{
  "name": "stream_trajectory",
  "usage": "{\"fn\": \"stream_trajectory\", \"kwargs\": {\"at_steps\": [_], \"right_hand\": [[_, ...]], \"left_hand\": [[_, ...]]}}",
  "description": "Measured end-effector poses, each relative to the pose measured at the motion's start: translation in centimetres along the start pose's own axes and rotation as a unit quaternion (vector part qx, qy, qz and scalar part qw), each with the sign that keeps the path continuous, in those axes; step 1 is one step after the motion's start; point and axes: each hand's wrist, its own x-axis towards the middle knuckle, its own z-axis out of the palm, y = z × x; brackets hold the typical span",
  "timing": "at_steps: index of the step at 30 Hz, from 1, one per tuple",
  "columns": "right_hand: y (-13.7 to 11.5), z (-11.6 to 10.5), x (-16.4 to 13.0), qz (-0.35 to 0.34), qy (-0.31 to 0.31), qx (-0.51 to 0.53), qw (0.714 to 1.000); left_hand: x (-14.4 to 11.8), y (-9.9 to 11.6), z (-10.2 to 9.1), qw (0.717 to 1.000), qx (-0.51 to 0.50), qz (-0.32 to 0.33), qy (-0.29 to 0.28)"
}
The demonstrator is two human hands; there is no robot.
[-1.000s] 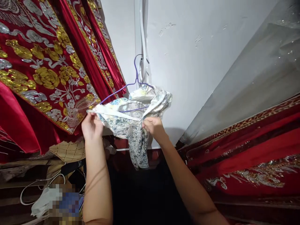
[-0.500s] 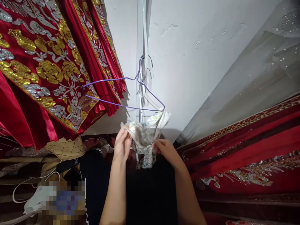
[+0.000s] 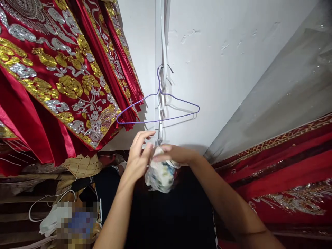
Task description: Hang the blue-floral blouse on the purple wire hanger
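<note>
Since half a second ago, the patterned cloth (image 3: pixel 160 174) has been drawn fully off the purple wire hanger (image 3: pixel 158 110) and gathered into a tight bundle below it, and the hanger has been left bare and swung round to a more level hang. Nearest, both forearms are seen reaching up from the lower edge over a dark garment. The bundle is held between the two hands: the left hand (image 3: pixel 138 157) is pressed against its left side with the fingers loosely spread and the index finger raised, while the right hand (image 3: pixel 174 154) is closed over its top, so that the cloth hangs down beneath the palm. To the lower left, a white cord (image 3: pixel 43 204) and a quilted tan fabric (image 3: pixel 83 166) are seen among clutter. Farther up, the hanger is hooked on a white cable (image 3: pixel 163 45) running down the white wall (image 3: pixel 220 69). Red embroidered robes (image 3: pixel 52 76) with gold and silver flowers are hung at the left, and further red embroidered fabric (image 3: pixel 285 166) is seen at the right.
</note>
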Motion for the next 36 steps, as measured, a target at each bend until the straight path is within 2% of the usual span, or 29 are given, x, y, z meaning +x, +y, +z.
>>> {"fn": "stream_trajectory", "kwargs": {"at_steps": [2,4,5,6,7,9,10,12,14,15,18,21,24,27,29,31,34,36], "right_hand": [[-1.8,-0.9,-0.7,0.018,-0.09,-0.116,0.989],[-3.4,-2.1,-1.3,-0.018,-0.134,-0.19,0.972],[-3.9,-2.9,-1.3,-0.047,-0.116,-0.216,0.968],[-4.1,-3.8,-1.2,-0.075,-0.066,-0.235,0.967],[-4.0,-4.7,-0.9,-0.1,0.013,-0.249,0.963],[-2.8,-6.6,0.1,-0.138,0.201,-0.257,0.935],[-1.9,-7.5,0.7,-0.149,0.276,-0.252,0.916],[0.1,-9.0,1.8,-0.147,0.345,-0.247,0.894],[1.6,-10.0,2.3,-0.128,0.349,-0.243,0.896],[2.0,-10.3,2.2,-0.123,0.347,-0.241,0.898],[1.9,-10.7,1.0,-0.144,0.361,-0.247,0.887],[1.0,-10.4,-0.5,-0.149,0.367,-0.259,0.881],[0.7,-9.6,-1.1,-0.136,0.343,-0.251,0.895],[1.1,-8.8,-1.1,-0.141,0.312,-0.235,0.91],[1.4,-8.9,-1.4,-0.146,0.318,-0.233,0.907],[1.6,-9.4,-2.1,-0.152,0.372,-0.24,0.884],[1.8,-11.1,-3.7,-0.177,0.505,-0.238,0.81],[1.8,-12.8,-4.5,-0.182,0.56,-0.245,0.77]], "left_hand": [[0.7,-1.4,-0.8,0.991,-0.035,-0.051,-0.121],[0.9,-3.0,-1.4,0.961,-0.045,-0.104,-0.254],[0.8,-3.7,-1.9,0.946,-0.034,-0.123,-0.299],[0.8,-4.4,-2.4,0.936,-0.012,-0.131,-0.325],[0.7,-5.0,-3.2,0.933,0.02,-0.133,-0.335],[0.6,-6.1,-5.1,0.93,0.112,-0.127,-0.327],[0.6,-6.6,-6.3,0.926,0.164,-0.123,-0.317],[0.8,-7.4,-8.5,0.905,0.255,-0.132,-0.313],[1.2,-8.0,-10.2,0.886,0.3,-0.146,-0.323],[1.4,-8.1,-10.7,0.884,0.308,-0.144,-0.321],[2.7,-7.8,-11.0,0.91,0.315,-0.073,-0.258],[4.6,-6.6,-10.2,0.935,0.319,0.013,-0.154],[6.8,-5.2,-9.0,0.95,0.29,0.068,-0.09],[8.8,-4.7,-7.8,0.967,0.228,0.106,-0.023],[9.8,-4.7,-7.3,0.974,0.194,0.112,0.02],[10.4,-4.8,-7.3,0.972,0.2,0.117,0.026],[10.9,-4.5,-7.8,0.96,0.245,0.131,0.017],[11.1,-4.1,-8.0,0.956,0.257,0.138,0.025]]}}
